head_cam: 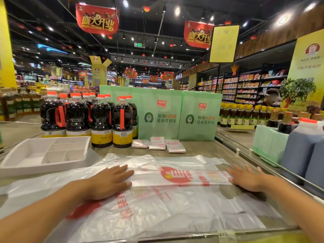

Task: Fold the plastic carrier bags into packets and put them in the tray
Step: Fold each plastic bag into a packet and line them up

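On near counter, left hand (108, 181) and right hand (245, 178), fingers flat, press translucent red-printed plastic carrier bag (175, 179); white compartmented plastic tray (22, 155) far left.

Both the left hand (109, 181) and right hand (245, 178) press flat on a folded carrier bag (178, 178) on the worktop (198, 148), white tray (21, 160) alongside, folded packets (157, 144) behind.
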A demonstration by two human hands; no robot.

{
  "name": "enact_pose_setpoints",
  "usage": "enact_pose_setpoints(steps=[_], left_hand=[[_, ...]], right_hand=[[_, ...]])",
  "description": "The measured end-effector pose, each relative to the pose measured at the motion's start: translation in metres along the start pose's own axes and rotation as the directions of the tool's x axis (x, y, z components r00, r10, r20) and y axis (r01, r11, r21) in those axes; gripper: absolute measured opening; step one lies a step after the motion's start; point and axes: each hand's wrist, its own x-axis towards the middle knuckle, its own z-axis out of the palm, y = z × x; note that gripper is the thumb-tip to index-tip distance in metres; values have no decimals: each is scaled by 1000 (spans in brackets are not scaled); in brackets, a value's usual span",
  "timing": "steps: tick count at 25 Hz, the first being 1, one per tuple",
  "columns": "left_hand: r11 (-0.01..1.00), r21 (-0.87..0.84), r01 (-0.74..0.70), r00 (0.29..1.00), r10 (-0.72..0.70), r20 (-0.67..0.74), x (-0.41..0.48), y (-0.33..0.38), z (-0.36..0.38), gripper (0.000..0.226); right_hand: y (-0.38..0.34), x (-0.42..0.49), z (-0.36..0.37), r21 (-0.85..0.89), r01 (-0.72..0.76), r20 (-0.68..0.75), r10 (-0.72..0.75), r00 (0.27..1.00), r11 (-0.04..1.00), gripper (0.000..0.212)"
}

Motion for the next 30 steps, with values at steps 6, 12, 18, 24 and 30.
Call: enact_pose_setpoints(steps=[6, 12, 18, 24, 30], left_hand=[[992, -129, 1, 998, -10, -67, -2, -2, -6, 103], [986, -160, 52, 998, -47, 33, -17, -41, -12, 126], [996, -67, 62, 994, -56, 90, -10, -39, -13, 122], [972, -231, 31, 987, -67, -147, -15, -39, -12, 93], [931, -366, 9, 978, -84, -189, -22, -23, -18, 60]], right_hand=[[-124, -32, -31, 99, 381, -146, -365, 920, 919, 69], [-210, -25, -17, 66, 561, -41, -560, 828, 825, 66], [-195, -15, -8, 67, 536, -28, -536, 844, 841, 64], [-185, -20, -6, 75, 558, -69, -554, 830, 826, 62], [-185, -24, -3, 102, 549, -101, -540, 836, 830, 63]])
